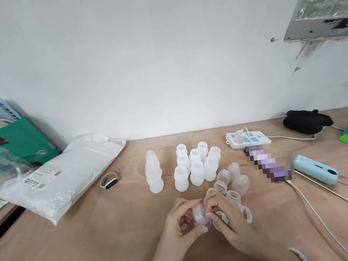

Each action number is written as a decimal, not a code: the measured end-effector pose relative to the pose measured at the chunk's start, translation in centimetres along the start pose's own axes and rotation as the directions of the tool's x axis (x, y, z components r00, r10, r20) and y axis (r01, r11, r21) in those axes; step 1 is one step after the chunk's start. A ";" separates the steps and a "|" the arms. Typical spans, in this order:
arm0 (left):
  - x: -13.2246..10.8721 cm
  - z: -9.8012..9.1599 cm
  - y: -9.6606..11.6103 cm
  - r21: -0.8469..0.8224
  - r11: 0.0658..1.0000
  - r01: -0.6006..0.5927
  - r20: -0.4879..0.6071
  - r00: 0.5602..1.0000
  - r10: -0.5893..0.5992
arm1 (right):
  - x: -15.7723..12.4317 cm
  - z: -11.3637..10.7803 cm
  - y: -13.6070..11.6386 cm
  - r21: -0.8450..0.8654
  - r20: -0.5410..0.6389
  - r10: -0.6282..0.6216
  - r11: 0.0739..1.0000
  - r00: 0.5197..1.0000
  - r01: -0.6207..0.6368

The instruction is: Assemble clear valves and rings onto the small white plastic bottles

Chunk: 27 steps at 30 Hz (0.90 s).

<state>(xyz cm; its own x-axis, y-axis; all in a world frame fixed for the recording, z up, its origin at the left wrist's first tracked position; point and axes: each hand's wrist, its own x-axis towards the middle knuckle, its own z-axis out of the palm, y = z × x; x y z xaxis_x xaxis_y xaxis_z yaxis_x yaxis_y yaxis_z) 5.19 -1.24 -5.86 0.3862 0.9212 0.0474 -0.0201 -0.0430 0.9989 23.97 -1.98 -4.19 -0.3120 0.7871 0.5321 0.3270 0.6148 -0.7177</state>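
Note:
My left hand [178, 228] is closed around a small clear plastic piece with a ridged, threaded side [199, 214]. The fingertips of my right hand [234, 222] pinch at its right edge; fingers partly hide what is there. Beside and under my right hand lie several clear plastic rings [246, 214] and clear domed caps [241, 184]. Just beyond the hands, several frosted white plastic bottles [197, 173] stand upright in a cluster. To their left is a short row of white bottles topped with clear domes [155, 181].
On the wooden table [81, 251] lie a white parcel bag [69, 171] and a fitness band [109, 181] at left. Rightward are a power strip [253, 138], a pixelated item [267, 164], a light-blue device [316, 169], cables and a black case [307, 121]. A wall rises behind.

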 end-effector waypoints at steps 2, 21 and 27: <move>-0.1 0.1 0.4 0.025 0.999 -0.043 -0.012 0.999 0.043 | 0.0 0.0 -0.1 0.047 -0.027 0.028 0.999 0.999 -0.027; 0.1 -0.4 -0.1 -0.221 0.973 0.060 -0.018 0.998 -0.066 | 0.3 0.1 0.1 0.223 -0.019 0.166 0.962 0.986 -0.158; 0.1 -0.4 0.1 -0.201 0.978 0.060 0.013 0.998 -0.059 | 0.3 -0.3 0.3 0.126 -0.023 0.126 0.985 0.992 -0.122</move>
<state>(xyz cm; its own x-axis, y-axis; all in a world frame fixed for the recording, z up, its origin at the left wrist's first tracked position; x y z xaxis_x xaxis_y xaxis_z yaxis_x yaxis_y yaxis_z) 4.90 -0.98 -5.76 0.3985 0.9171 -0.0113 -0.1815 0.0909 0.9792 24.22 -1.60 -4.11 -0.2480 0.8592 0.4475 0.2480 0.5028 -0.8281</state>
